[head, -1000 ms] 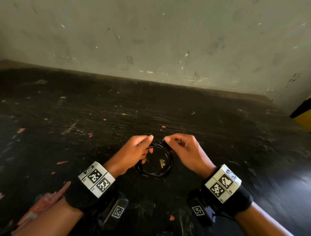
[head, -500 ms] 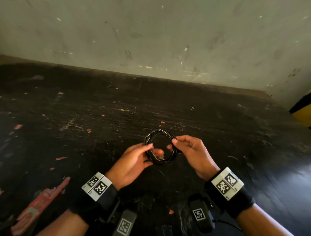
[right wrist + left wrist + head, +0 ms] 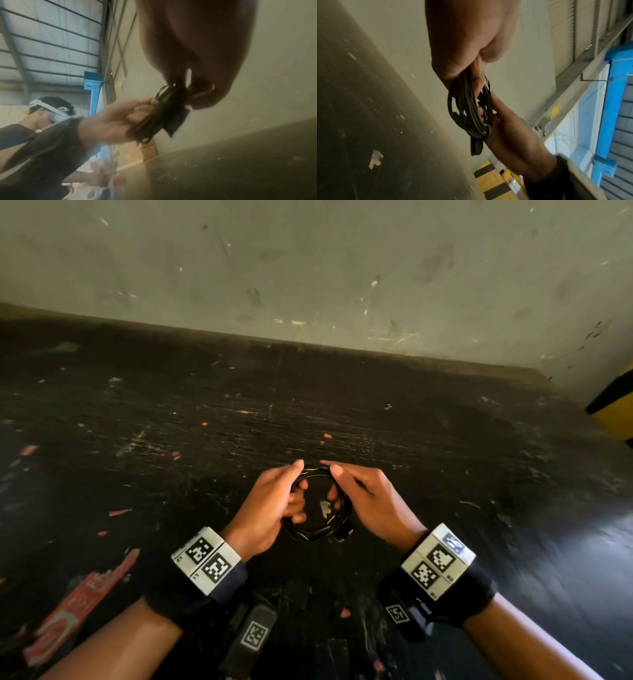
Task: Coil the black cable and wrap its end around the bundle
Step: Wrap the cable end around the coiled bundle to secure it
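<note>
The black cable [image 3: 310,534] is a small round coil of several loops, held just above the dark table [image 3: 445,474] in front of me. My left hand [image 3: 274,501] grips the coil's left side, with its fingers curled through the ring. My right hand [image 3: 363,494] pinches the coil's right side and top. A black plug end [image 3: 344,531] sticks out at the coil's lower right. In the left wrist view the coil [image 3: 469,108] hangs between both hands, its plug [image 3: 476,147] dangling below. The right wrist view shows the bundle [image 3: 164,116] blurred between the two hands.
A scuffed pale wall [image 3: 308,268] rises right behind the table. A yellow-and-black object [image 3: 613,402] stands at the far right. A red wrapper [image 3: 78,604] lies near the table's front left. Small orange scraps [image 3: 120,512] dot the surface.
The coil was raised and tilted upright half a second ago; now it lies flatter and closer to me, and both hands have closed in tighter round it, fingertips nearly meeting at its far side.
</note>
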### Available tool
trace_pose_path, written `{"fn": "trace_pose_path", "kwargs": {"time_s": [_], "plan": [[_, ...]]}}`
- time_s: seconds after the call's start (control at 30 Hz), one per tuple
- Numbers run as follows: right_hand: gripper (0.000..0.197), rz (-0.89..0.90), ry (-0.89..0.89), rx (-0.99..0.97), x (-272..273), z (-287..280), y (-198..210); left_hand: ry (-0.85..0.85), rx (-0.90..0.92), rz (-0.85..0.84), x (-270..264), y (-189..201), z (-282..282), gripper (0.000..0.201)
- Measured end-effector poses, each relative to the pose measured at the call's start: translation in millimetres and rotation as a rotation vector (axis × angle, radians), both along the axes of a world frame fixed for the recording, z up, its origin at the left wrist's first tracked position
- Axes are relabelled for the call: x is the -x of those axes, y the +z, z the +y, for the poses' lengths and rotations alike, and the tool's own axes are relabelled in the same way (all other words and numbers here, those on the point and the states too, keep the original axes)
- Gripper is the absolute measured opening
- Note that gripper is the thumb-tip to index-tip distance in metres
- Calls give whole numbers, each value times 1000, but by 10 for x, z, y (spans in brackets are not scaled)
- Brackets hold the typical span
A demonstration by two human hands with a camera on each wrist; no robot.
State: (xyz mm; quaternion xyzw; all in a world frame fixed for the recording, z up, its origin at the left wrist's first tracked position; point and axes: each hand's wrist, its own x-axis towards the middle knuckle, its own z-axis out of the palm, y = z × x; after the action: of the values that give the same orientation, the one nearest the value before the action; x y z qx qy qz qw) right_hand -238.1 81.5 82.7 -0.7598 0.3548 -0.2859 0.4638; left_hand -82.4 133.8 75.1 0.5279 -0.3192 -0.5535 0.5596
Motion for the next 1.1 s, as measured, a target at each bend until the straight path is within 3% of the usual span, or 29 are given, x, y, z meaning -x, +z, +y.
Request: {"fn": "trace_pose_path", "kwargs": {"time_s": [0.1, 0.27, 0.5, 0.63, 0.7, 0.8, 0.9, 1.1], "plan": [[28, -79, -54, 4, -69, 36, -135, -16, -41, 12, -113, -48, 37, 32], [23, -165, -51, -160, -296, 150, -413, 121, -232, 163, -308, -257, 228, 33], [31, 41, 219, -240, -744, 372, -808, 451, -299, -80, -763, -509, 740, 29], [21, 416, 608, 65, -848, 591, -1109, 591, -361, -94, -1063, -712, 1088, 21], [27, 593, 705, 162, -885, 683, -1191, 615, -397, -74, -1138, -757, 1240, 9], [33, 636, 594, 319, -948, 731, -1208, 550, -423, -79, -1186, -835, 1399, 37], [41, 685, 581, 440, -999, 675, -1227, 568, -436, -106, -1107, -819, 1448, 28], [35, 724, 622, 435, -1022, 586, -1304, 490, -552, -148, -892, -794, 1376, 21]]}}
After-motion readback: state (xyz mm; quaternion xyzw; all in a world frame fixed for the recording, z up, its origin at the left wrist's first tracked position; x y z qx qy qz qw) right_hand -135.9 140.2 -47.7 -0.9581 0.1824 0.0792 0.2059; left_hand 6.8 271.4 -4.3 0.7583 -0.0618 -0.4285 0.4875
